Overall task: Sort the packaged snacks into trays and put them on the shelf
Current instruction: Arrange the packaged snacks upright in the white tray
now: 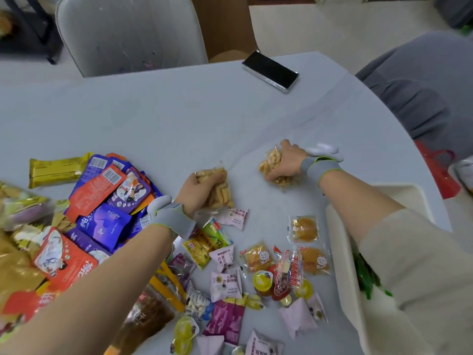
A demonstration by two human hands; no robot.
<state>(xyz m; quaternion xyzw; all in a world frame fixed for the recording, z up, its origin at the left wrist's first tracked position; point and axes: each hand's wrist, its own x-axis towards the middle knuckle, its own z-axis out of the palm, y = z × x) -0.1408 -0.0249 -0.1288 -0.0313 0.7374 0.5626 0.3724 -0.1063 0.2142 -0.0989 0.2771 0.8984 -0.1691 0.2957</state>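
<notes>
Sorting has barely begun, we judge: our left hand [198, 189] grips one crinkly clear bag of golden puffed sticks [218, 189], our right hand [286, 162] clutches a second clear bag of the same sticks [272, 166], both low on the pale grey table [166, 119], set apart from the rest. A glossy heap of purple and orange foil packets [102, 201] and small wrapped cakes [304, 229] lies unsorted. The white plastic tray [399, 193] by our right arm holds something green.
</notes>
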